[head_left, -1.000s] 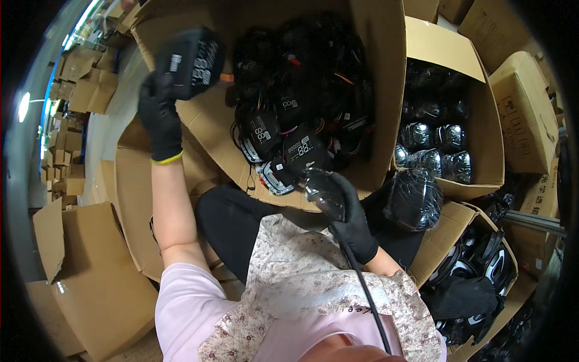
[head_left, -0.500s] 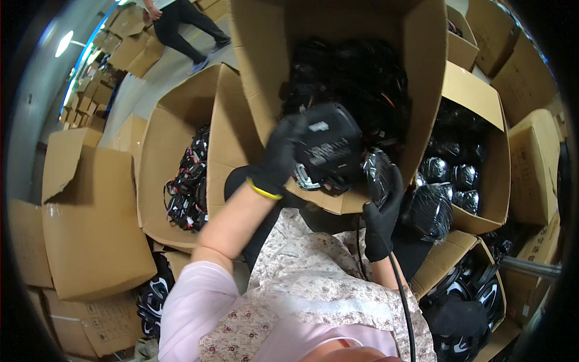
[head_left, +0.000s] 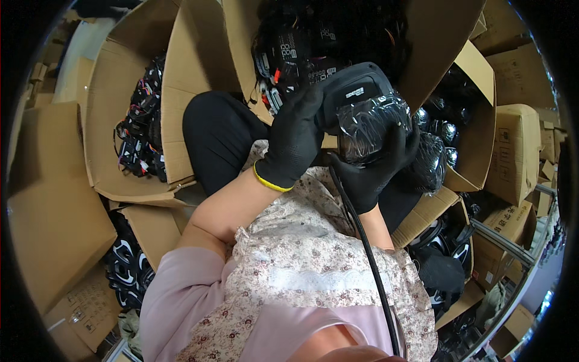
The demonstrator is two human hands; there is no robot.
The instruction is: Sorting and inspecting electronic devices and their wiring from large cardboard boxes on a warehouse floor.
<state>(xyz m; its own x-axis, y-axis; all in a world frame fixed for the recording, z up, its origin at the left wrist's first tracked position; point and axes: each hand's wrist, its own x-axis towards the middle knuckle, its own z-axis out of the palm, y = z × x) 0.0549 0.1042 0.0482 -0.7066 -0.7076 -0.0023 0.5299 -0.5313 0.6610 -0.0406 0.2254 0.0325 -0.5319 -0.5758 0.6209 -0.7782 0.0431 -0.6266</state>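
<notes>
My left hand [head_left: 295,136], in a black glove with a yellow cuff, grips the side of a black plastic housing [head_left: 359,77] with rounded corners and a small white label. Overlapping the housing's near face is a dark part wrapped in clear film [head_left: 374,130]. My right hand [head_left: 380,172], also black-gloved, closes around this wrapped part from the right and below. A black cable [head_left: 369,253] runs from beside my right thumb down across the flowered apron [head_left: 289,247]. The film's glare hides the wrapped part's exact shape.
Ahead, an open carton [head_left: 443,36] holds black display units [head_left: 289,45] with wires. A carton of wired parts [head_left: 145,120] stands left. To the right, a carton [head_left: 482,127] holds film-wrapped pieces, one bundle [head_left: 429,160] lying by my right hand. A metal rail [head_left: 500,241] crosses lower right.
My hands have come together, bringing the housing and the wrapped part into overlap. The view has shifted, showing more of the display units; the person standing at upper left is out of sight.
</notes>
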